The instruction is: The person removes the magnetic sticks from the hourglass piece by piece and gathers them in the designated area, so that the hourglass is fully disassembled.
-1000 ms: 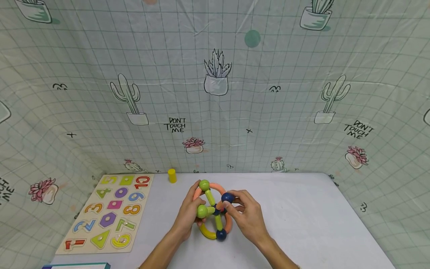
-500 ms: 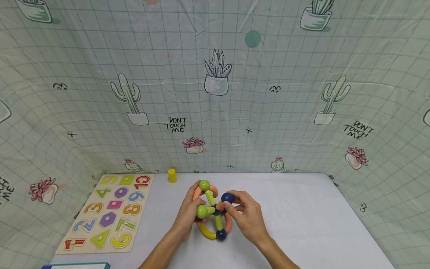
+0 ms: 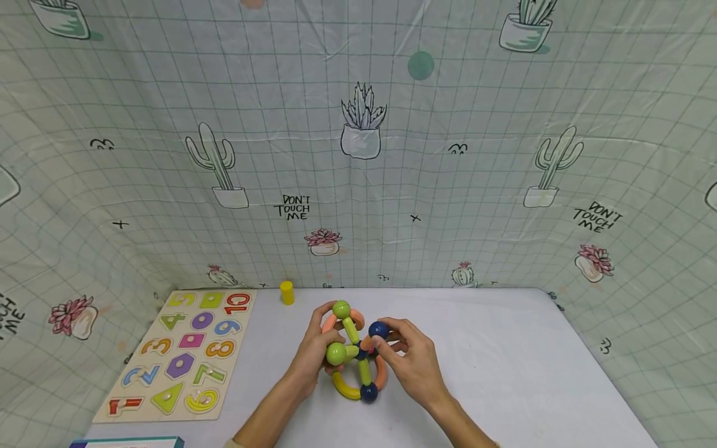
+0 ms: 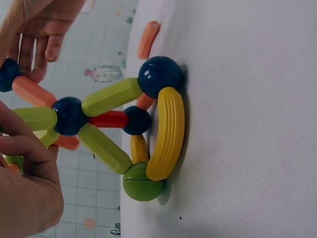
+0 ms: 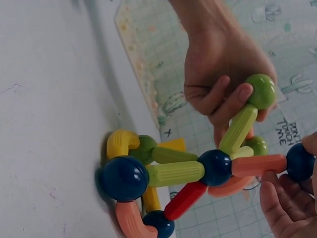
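Observation:
A ball-and-stick building toy [image 3: 364,372] stands on the white table between the hands. A ring of yellow and orange curved sticks forms its base, with a blue ball [image 4: 161,77] and a green ball [image 4: 143,181] among its corners. Two green sticks and a red stick [image 5: 185,200] rise to a central blue ball [image 5: 216,167]. My left hand [image 3: 310,351] holds an upper green ball [image 3: 336,353], thumb against it. My right hand [image 3: 411,358] pinches the upper blue ball [image 3: 379,329] at the end of an orange stick [image 5: 257,165].
An orange stick [image 4: 148,39] lies loose on the table behind the toy. A number-and-shape puzzle board [image 3: 190,348] is at the left. Near the back edge stands a yellow cylinder [image 3: 287,293]. A box edge [image 3: 129,443] shows at the front left.
The orange arc on the upper right of the toy, seen a second ago, has dropped out of its place beside the right hand. Both hands have hardly moved.

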`<state>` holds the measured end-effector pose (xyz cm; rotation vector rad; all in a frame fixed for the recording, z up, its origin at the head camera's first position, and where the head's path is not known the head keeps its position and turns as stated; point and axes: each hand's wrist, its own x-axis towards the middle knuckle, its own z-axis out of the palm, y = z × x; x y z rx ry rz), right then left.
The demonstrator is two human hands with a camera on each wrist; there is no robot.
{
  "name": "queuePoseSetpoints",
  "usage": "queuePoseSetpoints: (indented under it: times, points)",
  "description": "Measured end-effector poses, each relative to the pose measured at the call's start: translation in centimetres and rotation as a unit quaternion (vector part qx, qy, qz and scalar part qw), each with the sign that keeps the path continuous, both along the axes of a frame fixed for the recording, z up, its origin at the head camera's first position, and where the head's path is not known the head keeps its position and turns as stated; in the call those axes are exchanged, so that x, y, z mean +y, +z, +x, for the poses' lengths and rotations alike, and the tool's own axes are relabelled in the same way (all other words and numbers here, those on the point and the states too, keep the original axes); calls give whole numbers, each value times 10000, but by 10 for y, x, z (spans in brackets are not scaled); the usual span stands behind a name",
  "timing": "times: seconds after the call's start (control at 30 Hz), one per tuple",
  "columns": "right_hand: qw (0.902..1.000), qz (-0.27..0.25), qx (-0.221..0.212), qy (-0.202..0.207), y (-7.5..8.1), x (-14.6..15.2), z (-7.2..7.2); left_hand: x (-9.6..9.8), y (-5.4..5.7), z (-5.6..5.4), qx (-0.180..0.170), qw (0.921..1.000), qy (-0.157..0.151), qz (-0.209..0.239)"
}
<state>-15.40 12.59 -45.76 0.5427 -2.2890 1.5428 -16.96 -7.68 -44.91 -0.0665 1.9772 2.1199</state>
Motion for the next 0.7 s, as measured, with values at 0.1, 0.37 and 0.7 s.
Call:
queuePoseSetpoints:
  times: [0.1, 0.37, 0.7]
  points:
    - [10000, -48, 48, 71, -5, 2, -2, 0, -1, 0, -35, 10000, 11, -31]
    - [9999, -21, 102, 103, -6, 2, -2, 0, -4, 0, -82, 9999, 111, 2]
    - [9999, 65, 141, -44, -8, 1, -3, 0, -5, -1, -138, 9998, 143, 76]
